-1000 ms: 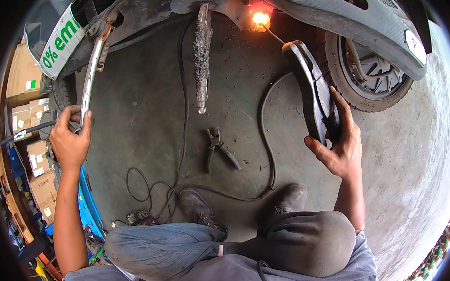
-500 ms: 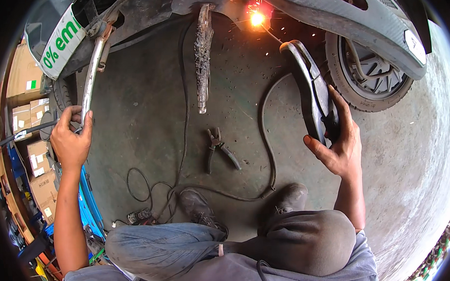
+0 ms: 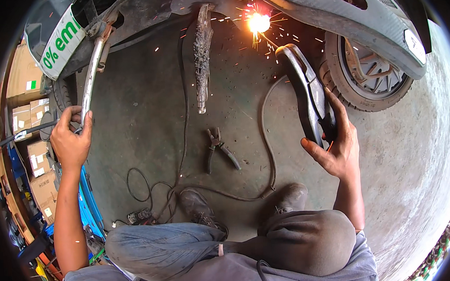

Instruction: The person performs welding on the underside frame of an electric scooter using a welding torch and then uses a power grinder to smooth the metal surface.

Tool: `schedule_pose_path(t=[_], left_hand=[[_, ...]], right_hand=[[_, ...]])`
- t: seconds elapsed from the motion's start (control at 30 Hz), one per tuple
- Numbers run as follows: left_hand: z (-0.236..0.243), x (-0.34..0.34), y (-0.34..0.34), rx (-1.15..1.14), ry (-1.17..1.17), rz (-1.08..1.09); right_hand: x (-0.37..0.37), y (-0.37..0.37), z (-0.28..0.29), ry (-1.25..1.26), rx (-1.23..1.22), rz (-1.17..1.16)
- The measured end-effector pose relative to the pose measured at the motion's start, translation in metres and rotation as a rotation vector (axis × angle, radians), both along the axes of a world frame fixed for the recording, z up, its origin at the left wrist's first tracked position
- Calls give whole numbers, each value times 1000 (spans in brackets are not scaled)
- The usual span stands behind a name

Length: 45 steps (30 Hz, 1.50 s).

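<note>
Black, long-bodied hand tool (image 3: 303,88): resting in the right hand (image 3: 341,152). Forefinger lying along its outer side, thumb standing at its inner side, palm closing about its rear end; the other fingers are mostly hiding from me.

Thin straight metal rod (image 3: 269,41): projecting from the tool's front end into a white-orange, sparking glow (image 3: 258,22) beside the grey vehicle panel (image 3: 341,25). Glare is hiding whether the tip is touching metal.

Relation: the tool's long axis is running forward and leftward from the right palm, the rod leading on to the glow. I am counting the right hand as nearer to it, the left (image 3: 72,138) as well apart.

Slender silver metal tube (image 3: 90,79): sloping down from the vehicle, its lower end sitting between the left hand's closed thumb and fingers.

Grey, crusted metal bar (image 3: 203,55): lying lengthwise between tube and glow.

Dark-handled pliers (image 3: 215,141): resting on the grey floor (image 3: 132,120), handles spreading towards the wearer.

Markings: a white panel (image 3: 62,44) is bearing bold green lettering, cut off at one edge; brown cartons (image 3: 43,193) are showing white labels, too small for my reading.
</note>
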<state>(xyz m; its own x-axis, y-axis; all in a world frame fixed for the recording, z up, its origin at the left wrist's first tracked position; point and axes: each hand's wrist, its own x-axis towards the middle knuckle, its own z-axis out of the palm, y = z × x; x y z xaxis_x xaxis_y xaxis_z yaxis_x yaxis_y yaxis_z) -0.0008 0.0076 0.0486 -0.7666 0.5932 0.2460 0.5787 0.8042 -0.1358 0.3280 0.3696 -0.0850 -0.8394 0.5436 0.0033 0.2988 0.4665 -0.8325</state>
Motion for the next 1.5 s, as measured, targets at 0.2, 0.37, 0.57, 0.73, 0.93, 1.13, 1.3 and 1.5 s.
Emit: schedule_pose_path(t=[0.2,0.37,0.57,0.73,0.93,1.13,1.3,1.5], left_hand=[[-1,-1,0,-1,3,5],[-3,-4,-7,-1,16,-37],[-1,-1,-1,3,5,-10],[-2,-4,-4,13,13,-18],[-1,-1,0,21,-25,5],[0,-2,-5,14,19,-50],[-5,-2,-14,31,-16,-12],[-2,-6,1,10,18,-5]], right_hand=[[4,0,-3,59,-59,-38],[0,3,0,21,0,-78],[-5,3,-1,47,17,-36],[-7,5,3,47,33,-28],[-1,26,35,-22,174,54],[2,26,37,-88,243,11],[24,4,-11,30,8,-84],[103,-31,-111,-202,92,-69]])
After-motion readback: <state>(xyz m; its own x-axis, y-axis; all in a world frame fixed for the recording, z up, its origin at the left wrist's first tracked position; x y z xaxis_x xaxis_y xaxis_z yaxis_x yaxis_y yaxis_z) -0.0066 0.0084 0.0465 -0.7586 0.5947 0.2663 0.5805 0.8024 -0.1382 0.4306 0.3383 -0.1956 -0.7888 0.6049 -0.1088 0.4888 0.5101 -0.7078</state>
